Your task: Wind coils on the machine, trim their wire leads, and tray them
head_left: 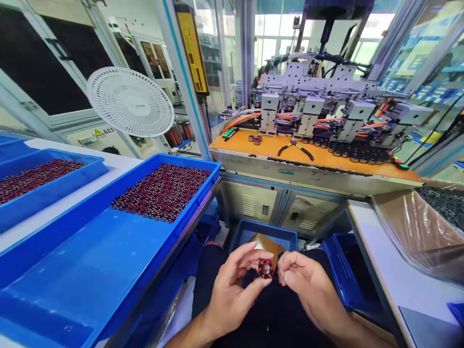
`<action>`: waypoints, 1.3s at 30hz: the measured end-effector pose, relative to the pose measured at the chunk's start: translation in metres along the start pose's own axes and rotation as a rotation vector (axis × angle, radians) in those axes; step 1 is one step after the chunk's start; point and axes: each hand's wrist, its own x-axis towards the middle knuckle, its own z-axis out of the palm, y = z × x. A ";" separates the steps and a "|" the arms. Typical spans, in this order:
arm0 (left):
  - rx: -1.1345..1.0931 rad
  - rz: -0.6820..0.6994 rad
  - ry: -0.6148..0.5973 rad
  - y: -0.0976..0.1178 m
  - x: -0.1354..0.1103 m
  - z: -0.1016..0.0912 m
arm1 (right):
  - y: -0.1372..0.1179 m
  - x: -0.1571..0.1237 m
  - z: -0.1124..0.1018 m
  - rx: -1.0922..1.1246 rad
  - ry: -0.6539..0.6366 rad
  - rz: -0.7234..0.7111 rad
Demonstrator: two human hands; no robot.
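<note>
My left hand grips a small wound motor stator between thumb and fingers. It is a dark ring with red wire coils, its round face turned up toward me. Just to its right, my right hand is closed, thumb against curled fingers; what it pinches, if anything, is hidden. A thin reddish wire seems to trail below the stator on the left hand's side. Both hands are above my lap, and a yellow-brown sheet shows behind them.
To the left, a blue tray carries many similar stators; another filled blue tray stands beyond. Ahead, an orange bench bears a multi-station machine, pliers and dark round parts. A white fan stands at left.
</note>
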 end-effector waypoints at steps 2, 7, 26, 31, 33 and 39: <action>0.015 0.012 -0.067 -0.003 0.003 0.002 | -0.007 0.006 -0.002 0.039 -0.032 0.043; -0.102 -0.069 -0.106 -0.008 0.010 0.007 | -0.007 0.012 0.001 0.154 0.007 0.030; -0.362 -0.432 -0.146 -0.009 0.028 -0.002 | -0.047 0.029 -0.022 -0.293 -0.059 0.144; -0.324 -0.406 -0.129 -0.008 0.030 -0.002 | -0.044 0.022 -0.017 -0.246 -0.094 0.222; -0.316 -0.403 -0.144 -0.007 0.031 -0.001 | -0.042 0.019 -0.014 -0.219 -0.114 0.234; -0.409 -0.506 -0.167 -0.004 0.029 -0.005 | -0.046 0.019 -0.031 -0.345 -0.136 0.200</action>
